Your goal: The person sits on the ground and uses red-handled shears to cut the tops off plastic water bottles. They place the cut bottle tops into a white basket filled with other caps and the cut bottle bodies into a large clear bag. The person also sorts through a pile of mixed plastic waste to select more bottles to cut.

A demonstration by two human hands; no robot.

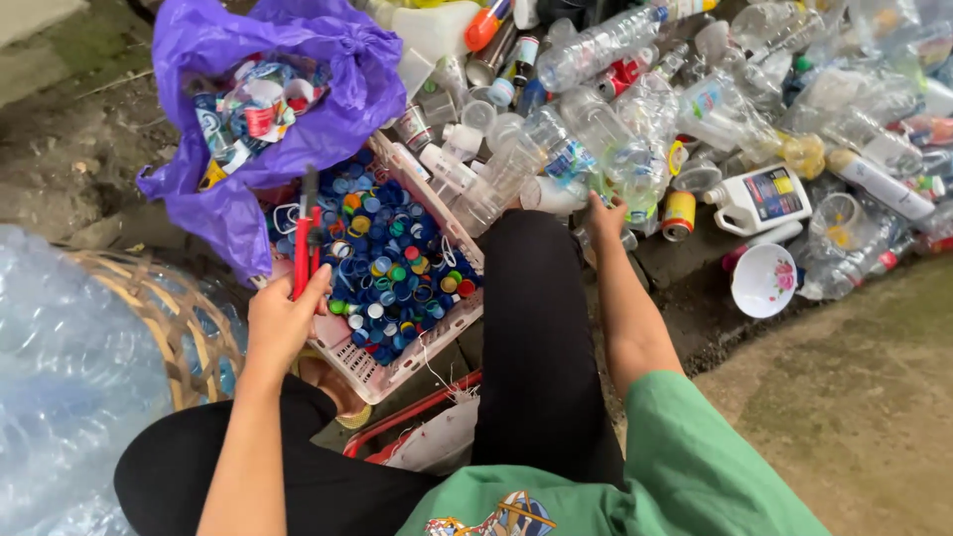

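Cutters with red handles stand nearly upright in the left hand, whose fingers are closed round the lower handles; the dark tip points up and away from the body, so the long axis runs from the hand toward the purple bag. Just right of that hand, and under the tool, sits a pale crate full of bottle caps, mostly blue. The bag above it lies open and holds torn labels. Left of the arm is a wicker basket beside a big clear sack.

Across the black-trousered knee, the right hand reaches forward to the bottle heap. Its fingertips touch a clear bottle at the near edge, but I cannot tell whether they have closed on it. That bottle lies well apart from the cutters, up and to their right, and the right hand is much the nearer. A white jug and a white bowl lie farther right.
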